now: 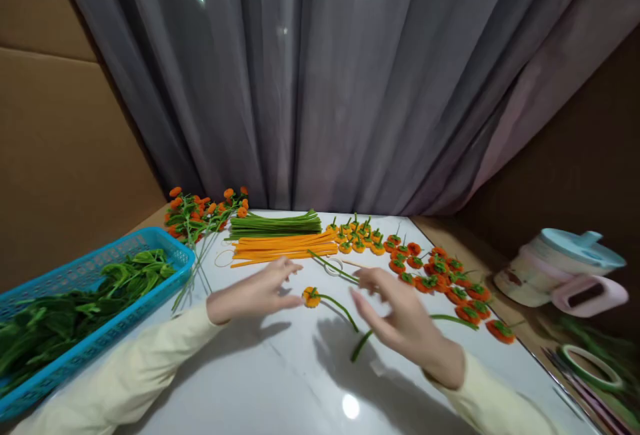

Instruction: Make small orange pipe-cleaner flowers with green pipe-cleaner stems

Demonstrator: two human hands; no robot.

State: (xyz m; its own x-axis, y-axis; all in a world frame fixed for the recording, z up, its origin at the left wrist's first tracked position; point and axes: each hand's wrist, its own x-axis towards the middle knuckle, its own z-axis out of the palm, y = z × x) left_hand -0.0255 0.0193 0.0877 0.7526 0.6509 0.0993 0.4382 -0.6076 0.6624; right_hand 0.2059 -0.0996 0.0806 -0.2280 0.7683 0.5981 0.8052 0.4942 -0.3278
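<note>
Pale sleeves (145,368) cross the worktop (280,381): left hand (260,291) spread beside a yellow flower (311,297), right hand (397,311), thumb and fingers apart, over a green stem (361,347).

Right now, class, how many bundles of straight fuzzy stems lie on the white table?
2. The green bundle lies farther back, near the curtain; the orange bundle lies just in front of it, beyond the left hand. Anything behind the hands would be hidden.

Shadowed near tabletop (327,351) seems passable; basket (125,313) blocks left, flower (311,297) ahead.
</note>
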